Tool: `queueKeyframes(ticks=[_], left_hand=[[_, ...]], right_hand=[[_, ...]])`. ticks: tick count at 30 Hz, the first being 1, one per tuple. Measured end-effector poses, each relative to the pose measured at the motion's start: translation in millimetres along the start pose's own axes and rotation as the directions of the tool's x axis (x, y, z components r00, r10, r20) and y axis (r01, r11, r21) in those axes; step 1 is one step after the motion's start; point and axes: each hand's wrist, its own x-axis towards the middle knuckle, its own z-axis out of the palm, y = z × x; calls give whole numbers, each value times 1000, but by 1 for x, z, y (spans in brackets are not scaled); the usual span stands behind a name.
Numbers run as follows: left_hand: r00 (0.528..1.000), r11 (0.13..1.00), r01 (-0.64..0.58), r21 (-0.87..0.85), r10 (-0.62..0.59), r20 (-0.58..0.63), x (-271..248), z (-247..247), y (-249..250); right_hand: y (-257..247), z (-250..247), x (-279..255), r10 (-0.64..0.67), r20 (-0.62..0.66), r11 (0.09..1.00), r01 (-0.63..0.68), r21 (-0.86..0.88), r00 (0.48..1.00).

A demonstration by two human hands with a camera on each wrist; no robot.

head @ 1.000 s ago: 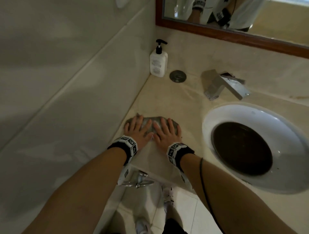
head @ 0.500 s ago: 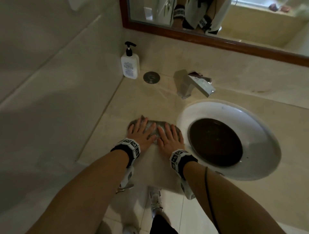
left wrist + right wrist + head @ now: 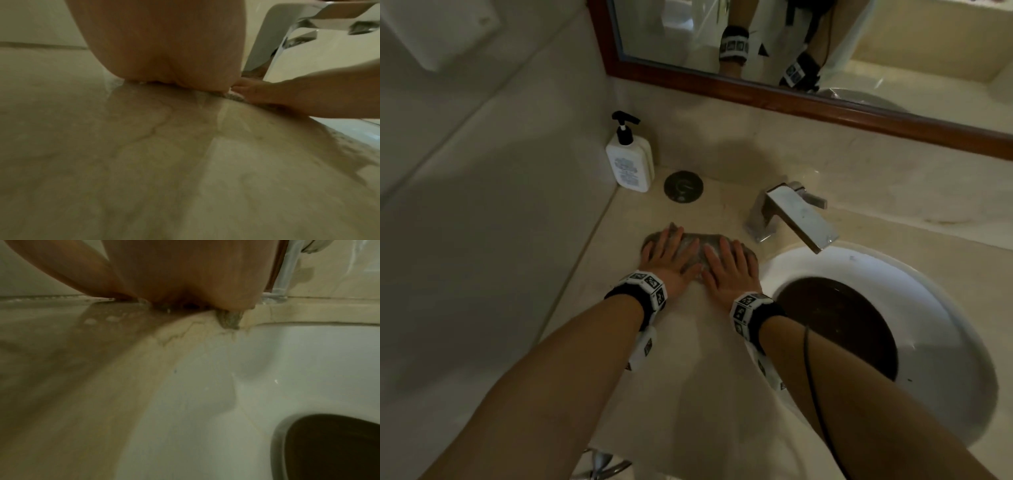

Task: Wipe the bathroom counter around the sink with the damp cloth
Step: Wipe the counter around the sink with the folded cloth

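Observation:
A grey damp cloth [image 3: 703,244] lies flat on the beige marble counter [image 3: 688,342], left of the round white sink [image 3: 893,274]. My left hand [image 3: 669,255] presses on its left half with straight, spread fingers. My right hand [image 3: 729,265] presses flat on its right half, close to the sink rim. In the left wrist view the heel of my left hand [image 3: 164,48] sits on the counter [image 3: 144,162] and my right hand [image 3: 287,97] lies beside it. In the right wrist view a corner of the cloth [image 3: 229,319] pokes out under my palm at the sink [image 3: 267,369] edge.
A chrome faucet [image 3: 794,216] stands just beyond the cloth to the right. A white pump bottle [image 3: 629,161] and a round dark cap [image 3: 683,186] sit at the back corner. A tiled wall [image 3: 482,205] borders the counter's left; a wood-framed mirror [image 3: 791,92] hangs behind.
Both hands have slid the cloth away from the counter's front edge toward the faucet and back wall, staying flat on it.

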Motion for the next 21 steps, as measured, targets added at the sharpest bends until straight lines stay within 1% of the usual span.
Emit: queueKeyframes(ticks=[4,6,10,12,14,17,18,21], left_hand=[[999,999,46,-26,-45,9,0,-8,-17],[998,997,59,-41,-59,6,-7,-8,-23],[998,998,57,-11,-57,-25,-29,0,-38],[995,995,96,-3,-96,-35,-47,3,-49],[991,991,124,52,-122,-53,-68,10,-61],[981,984,177,25,-175,-84,-103,21,-80],[978,981,196,12,-194,-77,-115,25,-86],[974,974,224,-18,-224,-4,-151,37,-99]], right_hand=[[-12,-5,17,-14,53,1000,14,-13,999],[-18,-4,20,-23,73,1000,24,-17,997],[-38,0,16,-54,97,998,56,-28,994],[-56,4,8,-81,102,996,84,-27,991],[-77,11,-3,-111,106,993,115,-27,988],[-108,22,-21,-141,76,988,145,-56,987],[-119,25,-28,-152,80,986,157,-62,985],[-146,38,-53,-173,98,980,181,-83,980]])
